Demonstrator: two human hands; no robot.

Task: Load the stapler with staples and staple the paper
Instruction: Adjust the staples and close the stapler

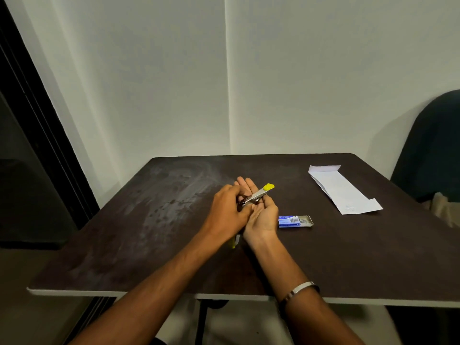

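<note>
Head view. Nearest, lower centre: two forearms, a bangle [298, 290] on the right wrist. At frame centre the right hand [261, 215], palm up, thumb curled, holds the stapler [256, 195]; the left hand [226, 210] pinches its near end. Judged step: loading, magazine apparently drawn out. Next needs a strip from the staple box [295, 221], just right of the hands. Count: one stapler, one box, one paper [344, 190] at right on the table [124, 232].

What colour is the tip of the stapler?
Bright yellow on the stapler tip, seen in the head view.
</note>
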